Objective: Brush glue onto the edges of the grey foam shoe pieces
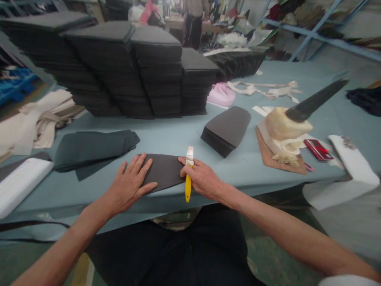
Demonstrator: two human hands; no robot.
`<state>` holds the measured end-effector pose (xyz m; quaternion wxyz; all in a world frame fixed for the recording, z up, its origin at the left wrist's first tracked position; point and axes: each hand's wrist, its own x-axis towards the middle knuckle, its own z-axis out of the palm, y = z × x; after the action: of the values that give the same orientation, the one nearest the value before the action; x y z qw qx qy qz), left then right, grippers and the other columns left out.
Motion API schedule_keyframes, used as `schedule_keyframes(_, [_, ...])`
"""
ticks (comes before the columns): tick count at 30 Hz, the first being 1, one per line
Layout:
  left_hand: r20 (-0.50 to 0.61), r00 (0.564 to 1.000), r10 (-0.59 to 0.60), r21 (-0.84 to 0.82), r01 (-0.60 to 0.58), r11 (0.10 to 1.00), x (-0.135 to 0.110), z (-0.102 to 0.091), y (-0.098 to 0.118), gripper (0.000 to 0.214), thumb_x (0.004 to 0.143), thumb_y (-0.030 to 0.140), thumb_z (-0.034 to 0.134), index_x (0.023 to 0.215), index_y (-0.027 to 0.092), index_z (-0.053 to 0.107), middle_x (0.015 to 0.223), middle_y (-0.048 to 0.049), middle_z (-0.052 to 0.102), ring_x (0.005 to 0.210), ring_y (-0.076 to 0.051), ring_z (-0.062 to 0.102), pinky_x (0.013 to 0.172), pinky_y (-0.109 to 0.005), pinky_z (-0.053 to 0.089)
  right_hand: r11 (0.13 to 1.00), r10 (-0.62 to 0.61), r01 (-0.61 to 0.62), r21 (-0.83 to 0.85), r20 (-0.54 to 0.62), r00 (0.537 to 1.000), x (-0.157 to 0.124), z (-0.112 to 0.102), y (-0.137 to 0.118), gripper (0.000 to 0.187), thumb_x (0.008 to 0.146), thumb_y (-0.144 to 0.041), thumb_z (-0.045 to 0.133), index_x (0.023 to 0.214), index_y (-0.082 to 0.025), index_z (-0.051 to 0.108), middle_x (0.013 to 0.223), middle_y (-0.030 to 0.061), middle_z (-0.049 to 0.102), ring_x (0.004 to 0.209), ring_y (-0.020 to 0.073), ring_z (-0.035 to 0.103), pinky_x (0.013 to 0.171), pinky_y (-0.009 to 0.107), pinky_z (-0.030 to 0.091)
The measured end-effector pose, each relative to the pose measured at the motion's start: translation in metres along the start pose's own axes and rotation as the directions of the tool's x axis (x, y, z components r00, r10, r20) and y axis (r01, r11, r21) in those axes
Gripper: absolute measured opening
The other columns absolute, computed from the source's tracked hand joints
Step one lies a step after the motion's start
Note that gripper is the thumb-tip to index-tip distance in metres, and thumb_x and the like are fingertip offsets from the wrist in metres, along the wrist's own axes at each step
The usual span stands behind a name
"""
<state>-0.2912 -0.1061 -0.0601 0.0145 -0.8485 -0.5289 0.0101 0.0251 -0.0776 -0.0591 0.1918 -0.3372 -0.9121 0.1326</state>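
Directly in front of me a dark grey foam-like panel (165,171) lies flat near the table's front edge. My left hand (129,184) rests on its left part with the fingers spread. At the panel's right end is my right hand (202,176), closed around a paintbrush (188,186) with a yellow handle; its pale bristles point away from me. The right fingertips also touch the panel's edge. Beyond that hand sits a small stack of similar grey panels (228,127). Left of my left hand lies a pile of dark green fabric pieces (92,147).
Tall stacks of dark panels (113,67) stand at the back left. On the right, a pale glue-crusted container (285,127) holds a dark-handled tool (318,99). Near it lies a red device (318,150). A white block (25,184) sits at the left edge. A person (195,20) stands far back.
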Motion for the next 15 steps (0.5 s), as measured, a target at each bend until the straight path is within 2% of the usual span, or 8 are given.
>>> schedule_keyframes(4, [0.001, 1.000, 0.020, 0.021, -0.020, 1.000, 0.004, -0.006, -0.007, 0.078, 0.107, 0.068, 0.037, 0.166, 0.017, 0.043, 0.174, -0.0225, 0.039, 0.161, -0.043, 0.040, 0.124, -0.069, 0.041, 1.000, -0.007, 0.007, 0.004, -0.024, 1.000, 0.001, 0.004, 0.001, 0.024, 0.096, -0.001, 0.059, 0.111, -0.019, 0.066, 0.155, 0.0244, 0.064, 0.148, 0.0297, 0.061, 0.112, 0.049, 0.059])
schedule_keyframes(9, [-0.027, 0.999, 0.037, 0.035, -0.036, 0.999, 0.007, -0.014, -0.002, 0.076, 0.108, 0.064, 0.034, 0.160, 0.011, 0.050, 0.170, -0.0256, 0.044, 0.158, -0.047, 0.043, 0.122, -0.074, 0.041, 1.000, -0.006, 0.005, -0.021, -0.029, 1.000, 0.003, 0.006, 0.002, 0.025, 0.096, -0.002, 0.060, 0.112, -0.021, 0.066, 0.158, 0.0207, 0.063, 0.139, 0.0267, 0.067, 0.108, 0.044, 0.059])
schedule_keyframes(15, [-0.068, 0.992, 0.105, -0.018, -0.107, 0.994, 0.025, -0.009, 0.029, 0.070, 0.110, 0.059, 0.035, 0.167, 0.018, 0.040, 0.174, -0.0163, 0.042, 0.162, -0.035, 0.039, 0.129, -0.057, 0.042, 1.000, -0.014, 0.013, -0.020, -0.048, 0.999, 0.002, 0.010, 0.004, 0.021, 0.096, -0.006, 0.064, 0.111, -0.020, 0.066, 0.160, 0.0218, 0.061, 0.132, 0.0280, 0.069, 0.110, 0.047, 0.058])
